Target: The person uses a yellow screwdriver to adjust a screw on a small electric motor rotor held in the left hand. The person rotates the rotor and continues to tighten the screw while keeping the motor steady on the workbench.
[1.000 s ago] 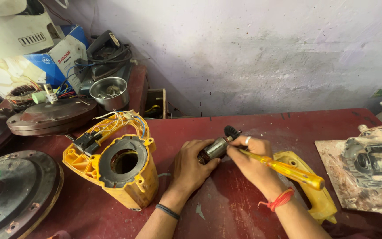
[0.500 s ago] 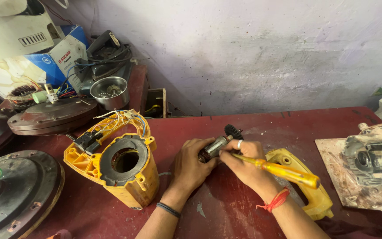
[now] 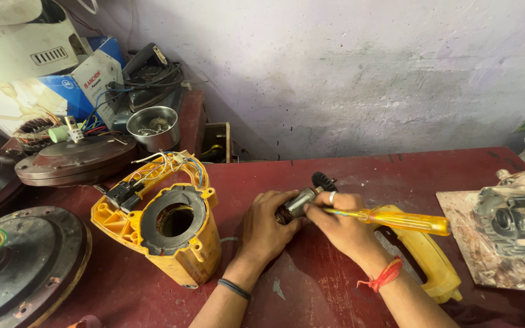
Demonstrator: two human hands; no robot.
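Gripping the motor armature [image 3: 299, 200] in the left hand [image 3: 267, 228], steady it on the counter [image 3: 335, 291]; right hand [image 3: 341, 228], closed around the yellow-handled screwdriver [image 3: 405, 220], should probably work gently.

We see a glossy yellow plastic motor housing [image 3: 171, 234] on the matt, scuffed red bench [image 3: 311, 291], a translucent amber plastic screwdriver handle [image 3: 405, 221], and a shiny metal bowl [image 3: 153, 127].
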